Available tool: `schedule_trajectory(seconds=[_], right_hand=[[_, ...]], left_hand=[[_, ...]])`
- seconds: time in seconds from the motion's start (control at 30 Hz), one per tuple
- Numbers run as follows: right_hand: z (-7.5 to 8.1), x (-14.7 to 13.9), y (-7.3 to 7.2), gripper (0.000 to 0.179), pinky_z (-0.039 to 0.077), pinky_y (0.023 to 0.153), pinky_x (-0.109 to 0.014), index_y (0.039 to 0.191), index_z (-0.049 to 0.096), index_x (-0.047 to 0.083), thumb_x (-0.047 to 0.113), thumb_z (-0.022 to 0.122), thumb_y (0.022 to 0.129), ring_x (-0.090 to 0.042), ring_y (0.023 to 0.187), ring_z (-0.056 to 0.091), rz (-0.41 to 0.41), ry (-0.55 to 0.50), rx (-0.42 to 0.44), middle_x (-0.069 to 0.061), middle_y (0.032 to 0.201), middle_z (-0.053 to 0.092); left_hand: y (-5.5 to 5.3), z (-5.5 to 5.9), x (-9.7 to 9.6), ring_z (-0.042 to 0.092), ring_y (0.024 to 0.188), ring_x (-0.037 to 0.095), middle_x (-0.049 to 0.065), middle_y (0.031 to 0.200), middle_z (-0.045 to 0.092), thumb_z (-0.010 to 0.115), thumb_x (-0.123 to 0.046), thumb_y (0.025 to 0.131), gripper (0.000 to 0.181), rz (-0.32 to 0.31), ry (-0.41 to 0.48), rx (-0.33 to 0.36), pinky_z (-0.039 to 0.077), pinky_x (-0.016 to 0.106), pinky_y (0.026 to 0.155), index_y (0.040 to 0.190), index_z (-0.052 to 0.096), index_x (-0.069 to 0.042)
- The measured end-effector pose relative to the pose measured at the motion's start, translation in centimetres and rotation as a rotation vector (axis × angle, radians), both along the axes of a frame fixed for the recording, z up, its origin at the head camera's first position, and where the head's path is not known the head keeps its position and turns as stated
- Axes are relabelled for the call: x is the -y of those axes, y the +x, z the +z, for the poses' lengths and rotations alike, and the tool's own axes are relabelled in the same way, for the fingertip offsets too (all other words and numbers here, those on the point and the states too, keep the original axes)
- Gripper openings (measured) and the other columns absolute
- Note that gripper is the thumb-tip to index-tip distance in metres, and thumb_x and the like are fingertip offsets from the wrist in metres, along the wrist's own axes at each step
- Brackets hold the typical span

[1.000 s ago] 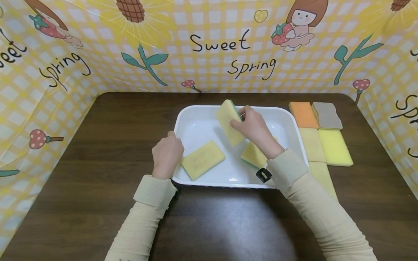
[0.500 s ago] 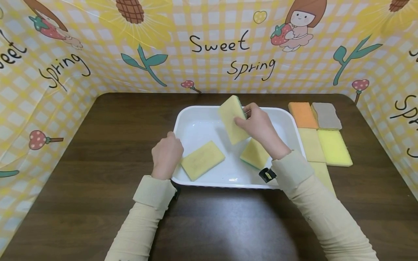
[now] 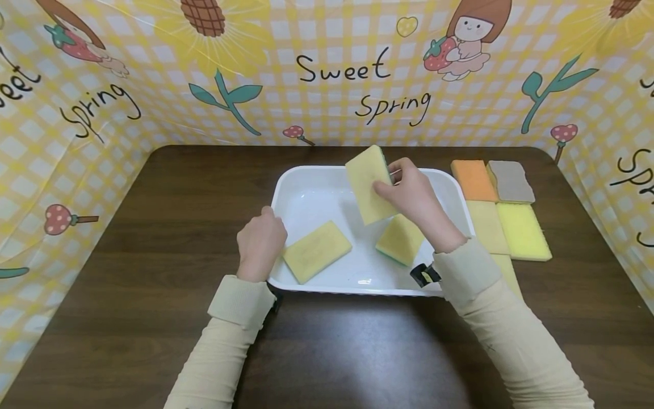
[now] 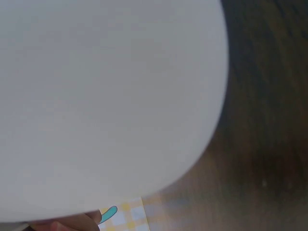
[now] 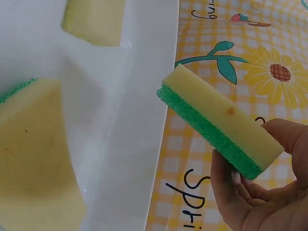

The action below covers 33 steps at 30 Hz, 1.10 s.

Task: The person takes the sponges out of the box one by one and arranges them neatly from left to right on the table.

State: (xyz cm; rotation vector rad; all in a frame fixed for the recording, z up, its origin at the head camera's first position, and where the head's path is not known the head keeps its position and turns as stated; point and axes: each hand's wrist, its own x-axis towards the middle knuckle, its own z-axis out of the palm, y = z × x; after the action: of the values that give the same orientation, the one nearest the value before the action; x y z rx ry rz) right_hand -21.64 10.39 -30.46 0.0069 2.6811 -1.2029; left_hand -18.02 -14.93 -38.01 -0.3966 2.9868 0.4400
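Between thumb and fingers, my right hand (image 3: 416, 196) pinches a pale yellow sponge (image 3: 369, 184) by its right edge, tilted above the white tray (image 3: 327, 199). The right wrist view shows the green scouring layer (image 5: 207, 132) of this sponge and a small brown spot on its yellow side. My left hand (image 3: 262, 241), fingers curled, grips the tray's left rim; the tray's outer wall (image 4: 106, 106) fills most of the left wrist view. Two more sponges lie in the tray: one (image 3: 317, 251) at the left, near my left hand, and one (image 3: 401, 241) below my right hand.
Several sponges lie against each other right of the tray: orange (image 3: 474, 180), grey-topped (image 3: 511, 180), beige (image 3: 487, 227), bright yellow (image 3: 523, 230), and a pale yellow one (image 3: 507, 272) partly behind the right sleeve. A patterned yellow cloth (image 3: 327, 119) stands around the dark wooden table (image 3: 204, 187).
My right hand has moved a little to the right with the sponge, which has risen towards the tray's far rim. More of the sponge underneath shows. My left hand has stayed in place.
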Motion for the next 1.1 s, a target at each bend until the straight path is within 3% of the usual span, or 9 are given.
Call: schedule_trajectory(seconds=[0.4, 1.1], right_hand=[[1.0, -0.5, 1.1, 0.050, 0.048, 0.088, -0.041, 0.130, 0.040, 0.002, 0.028, 0.057, 0.092, -0.030, 0.110, 0.053, 0.005, -0.009, 0.001, -0.019, 0.126, 0.053], [2.8, -1.9, 2.6, 0.050, 0.048, 0.091, -0.045, 0.131, 0.040, 0.001, 0.029, 0.054, 0.091, -0.032, 0.116, 0.055, -0.019, -0.010, -0.080, -0.019, 0.127, 0.052]], left_hand=[[0.1, -0.2, 0.1, 0.053, 0.054, 0.023, 0.018, 0.071, 0.060, 0.034, -0.018, 0.099, 0.032, -0.004, -0.010, -0.020, 0.040, 0.034, 0.045, 0.107, 0.052, 0.007], [0.0, 0.0, 0.1, 0.057, 0.060, 0.026, 0.022, 0.077, 0.062, 0.035, -0.020, 0.100, 0.033, -0.008, 0.005, -0.013, 0.045, 0.037, 0.050, 0.111, 0.051, 0.007]])
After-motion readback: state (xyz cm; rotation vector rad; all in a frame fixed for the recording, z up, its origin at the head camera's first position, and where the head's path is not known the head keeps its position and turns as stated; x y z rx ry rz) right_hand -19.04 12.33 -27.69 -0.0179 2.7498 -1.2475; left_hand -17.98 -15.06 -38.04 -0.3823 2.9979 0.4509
